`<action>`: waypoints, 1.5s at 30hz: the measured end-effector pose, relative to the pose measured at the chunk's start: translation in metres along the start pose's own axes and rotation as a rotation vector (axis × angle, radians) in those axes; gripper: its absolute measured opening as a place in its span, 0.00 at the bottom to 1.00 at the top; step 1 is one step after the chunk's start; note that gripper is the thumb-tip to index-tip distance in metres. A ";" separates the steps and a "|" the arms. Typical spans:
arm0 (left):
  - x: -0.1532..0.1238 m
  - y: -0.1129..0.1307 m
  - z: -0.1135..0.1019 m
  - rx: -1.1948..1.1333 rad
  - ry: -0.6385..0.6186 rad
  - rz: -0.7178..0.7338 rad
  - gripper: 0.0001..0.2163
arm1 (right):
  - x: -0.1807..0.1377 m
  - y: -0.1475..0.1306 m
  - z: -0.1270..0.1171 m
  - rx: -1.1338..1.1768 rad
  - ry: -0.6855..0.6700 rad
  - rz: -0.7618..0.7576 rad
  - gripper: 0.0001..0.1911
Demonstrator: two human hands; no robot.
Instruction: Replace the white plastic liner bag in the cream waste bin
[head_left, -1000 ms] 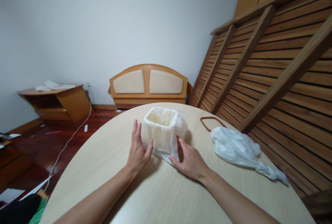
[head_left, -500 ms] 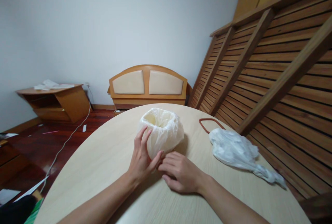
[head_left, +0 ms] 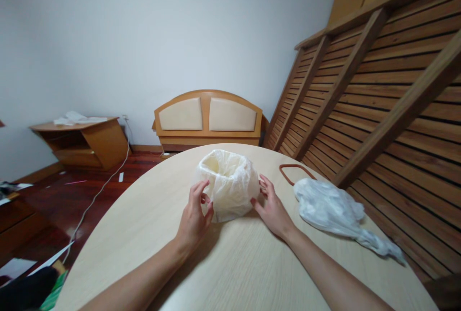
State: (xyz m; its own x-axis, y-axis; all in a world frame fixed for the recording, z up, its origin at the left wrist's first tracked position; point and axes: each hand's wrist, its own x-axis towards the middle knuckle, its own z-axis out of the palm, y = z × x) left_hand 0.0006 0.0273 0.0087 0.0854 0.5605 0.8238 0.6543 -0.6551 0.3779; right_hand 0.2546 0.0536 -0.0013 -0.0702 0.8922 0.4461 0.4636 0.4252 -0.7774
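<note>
A whitish plastic bag [head_left: 234, 198] lines a small container, its edge folded over the rim and its sides hanging down outside. The container stands upright on the table, its mouth facing up. My left hand [head_left: 194, 215] is at its near left side, thumb and fingers curled in a pinch on the bag's loose plastic. On the right side, my right hand [head_left: 274, 210] rests with thumb and fingers apart against the bag; its fingertips are partly hidden behind the bulge.
Right of the container, a brown loop-shaped handle [head_left: 297, 172] and a crumpled, twisted plastic bag [head_left: 329, 207] lie on the round table [head_left: 151, 210]. A slatted wooden frame [head_left: 382, 90] leans close by. Beyond are a headboard [head_left: 207, 130] and a low cabinet [head_left: 101, 143].
My right hand has moved from the near front of the container, beside my left hand, around to its right side. My left hand has curled its fingers and shifted slightly lower.
</note>
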 end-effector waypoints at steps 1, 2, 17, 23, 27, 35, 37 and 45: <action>0.001 0.002 -0.002 0.037 0.004 0.027 0.32 | -0.001 -0.001 0.001 0.029 -0.051 0.000 0.38; 0.003 0.005 -0.004 0.078 0.007 0.063 0.32 | -0.002 -0.003 0.003 0.044 -0.095 -0.010 0.38; 0.027 0.011 -0.008 0.254 -0.111 0.272 0.29 | -0.010 -0.024 0.012 -0.239 -0.327 -0.252 0.27; 0.030 0.010 -0.020 0.187 -0.038 0.205 0.16 | -0.016 -0.042 0.007 -0.332 -0.403 -0.553 0.09; 0.029 0.001 -0.032 0.094 -0.071 0.176 0.12 | -0.018 -0.043 0.002 -0.261 -0.288 -0.615 0.08; 0.033 -0.023 -0.049 -0.132 -0.065 -0.034 0.11 | -0.006 -0.019 -0.005 -0.233 -0.013 -0.237 0.09; 0.035 -0.027 -0.050 -0.161 -0.039 -0.097 0.12 | -0.005 -0.018 -0.004 -0.230 -0.062 -0.223 0.12; 0.035 -0.038 -0.055 -0.300 -0.069 -0.222 0.21 | -0.010 -0.018 0.005 -0.175 -0.197 -0.168 0.25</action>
State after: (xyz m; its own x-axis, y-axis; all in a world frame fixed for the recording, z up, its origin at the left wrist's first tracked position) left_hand -0.0630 0.0441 0.0463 0.0237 0.7318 0.6811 0.4143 -0.6272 0.6595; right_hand 0.2426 0.0374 0.0059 -0.3207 0.8311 0.4544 0.5750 0.5521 -0.6039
